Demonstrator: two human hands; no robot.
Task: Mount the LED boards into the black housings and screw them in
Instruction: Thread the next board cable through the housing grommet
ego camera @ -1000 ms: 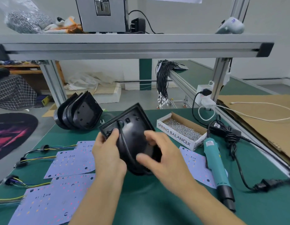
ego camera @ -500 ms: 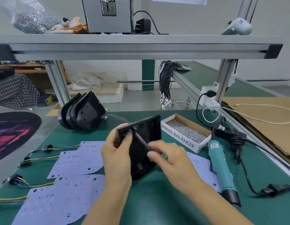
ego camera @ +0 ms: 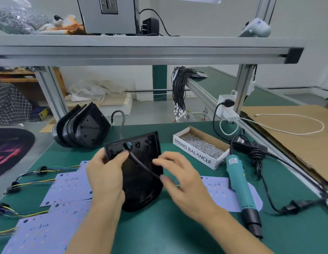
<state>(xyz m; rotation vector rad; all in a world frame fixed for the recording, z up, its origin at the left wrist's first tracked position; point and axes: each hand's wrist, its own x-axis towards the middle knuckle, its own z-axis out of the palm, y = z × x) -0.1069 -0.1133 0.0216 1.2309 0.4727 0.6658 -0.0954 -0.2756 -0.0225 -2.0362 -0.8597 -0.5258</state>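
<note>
Holding the black housing at the centre of the frame, your left hand grips its left edge, thumb curled over the rim near the round cable hole. The housing stands tilted with its open inner face toward you: its straight edge points up and away toward the top of the frame, its rounded end rests on the green worktop, so its long axis runs from near you to far, leaning slightly right. A black cable comes out of the hole and slants down to the lower right across the inner face. Your right hand is just right of the housing, fingers loosely spread and somewhat blurred; the thumb lies near the cable's lower end, but you cannot tell whether that grip is pinching it.

LED boards with wired leads lie flat at the lower left, and another board lies right of your hand under the teal electric screwdriver. A stack of black housings leans on edge at the middle left. The open box of screws, lettered SPRING BALANCER, sits right of centre.
</note>
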